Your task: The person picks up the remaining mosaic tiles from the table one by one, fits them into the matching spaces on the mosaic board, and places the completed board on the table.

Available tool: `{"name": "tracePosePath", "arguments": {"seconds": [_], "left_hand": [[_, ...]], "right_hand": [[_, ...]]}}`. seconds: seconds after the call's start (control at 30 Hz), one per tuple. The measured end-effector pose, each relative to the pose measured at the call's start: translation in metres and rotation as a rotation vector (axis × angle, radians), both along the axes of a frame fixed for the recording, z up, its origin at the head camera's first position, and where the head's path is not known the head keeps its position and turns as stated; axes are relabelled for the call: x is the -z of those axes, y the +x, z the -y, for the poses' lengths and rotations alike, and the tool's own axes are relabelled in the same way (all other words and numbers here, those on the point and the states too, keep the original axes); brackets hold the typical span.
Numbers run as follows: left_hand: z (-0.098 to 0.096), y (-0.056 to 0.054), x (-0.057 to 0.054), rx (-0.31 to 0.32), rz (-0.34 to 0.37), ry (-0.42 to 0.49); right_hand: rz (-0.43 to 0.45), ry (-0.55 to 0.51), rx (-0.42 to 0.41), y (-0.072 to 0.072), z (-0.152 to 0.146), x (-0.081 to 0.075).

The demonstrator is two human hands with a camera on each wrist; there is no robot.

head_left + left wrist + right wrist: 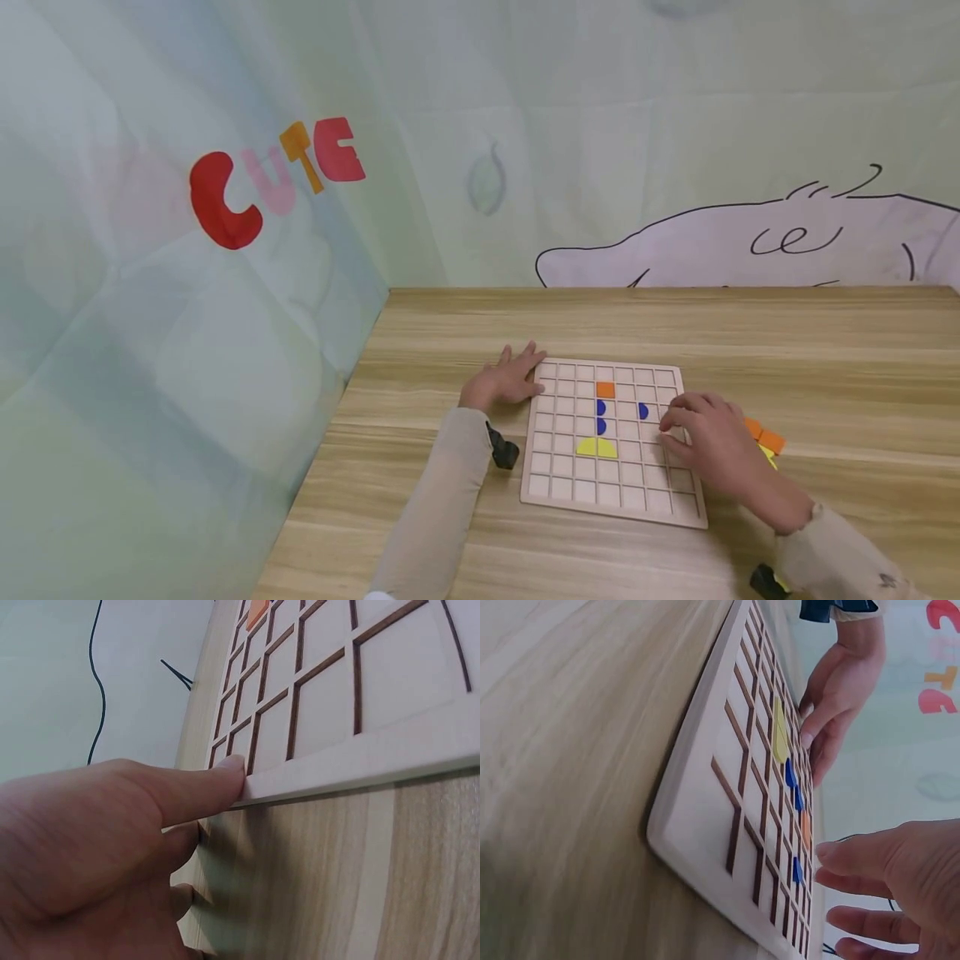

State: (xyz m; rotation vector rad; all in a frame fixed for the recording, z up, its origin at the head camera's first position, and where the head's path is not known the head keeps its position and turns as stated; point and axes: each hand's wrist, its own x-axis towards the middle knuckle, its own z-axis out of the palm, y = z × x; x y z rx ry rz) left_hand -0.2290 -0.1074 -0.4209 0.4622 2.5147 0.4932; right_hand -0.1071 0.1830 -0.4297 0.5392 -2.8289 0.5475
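A pale wooden grid board [540, 467] lies flat on the table. An orange square [605, 390] sits in one of its cells, above two blue half-discs [601, 417] in a column. Below those are two yellow pieces [597, 448] side by side, forming a dome. A third blue half-disc [643, 412] sits further right. My left hand [512, 379] rests at the board's left edge, thumb [225, 776] touching the rim and fingers spread. My right hand [712, 442] hovers over the right edge, fingers slightly bent and apart; I see nothing between them in the right wrist view.
Loose orange squares [771, 442] and a yellow piece [768, 455] lie on the table just right of the board, partly behind my right hand. The wood-grain table [420, 333] meets a printed backdrop [450, 125] at its back and left.
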Motion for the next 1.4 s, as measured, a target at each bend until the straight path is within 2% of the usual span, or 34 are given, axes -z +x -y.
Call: {"name": "tracePosePath", "arguments": {"seconds": [0.2,0.57,0.83,1.03,1.4], "left_hand": [[0.0,0.0,-0.001,0.001,-0.003,-0.006],[-0.001,0.002,-0.003,0.0,-0.003,-0.005],[-0.001,0.002,-0.002,0.001,-0.008,-0.001],[0.0,0.001,0.0,-0.003,-0.011,-0.002],[-0.001,0.003,-0.001,-0.007,-0.015,0.001]], "right_hand": [[0.005,0.055,0.015,0.002,-0.013,-0.004],[0.135,0.132,0.048,0.007,-0.032,-0.008],[0.158,0.195,0.034,0.008,-0.049,-0.008],[0.202,0.232,0.055,0.006,-0.052,-0.008],[0.194,0.243,0.068,0.005,-0.054,-0.002]]}}
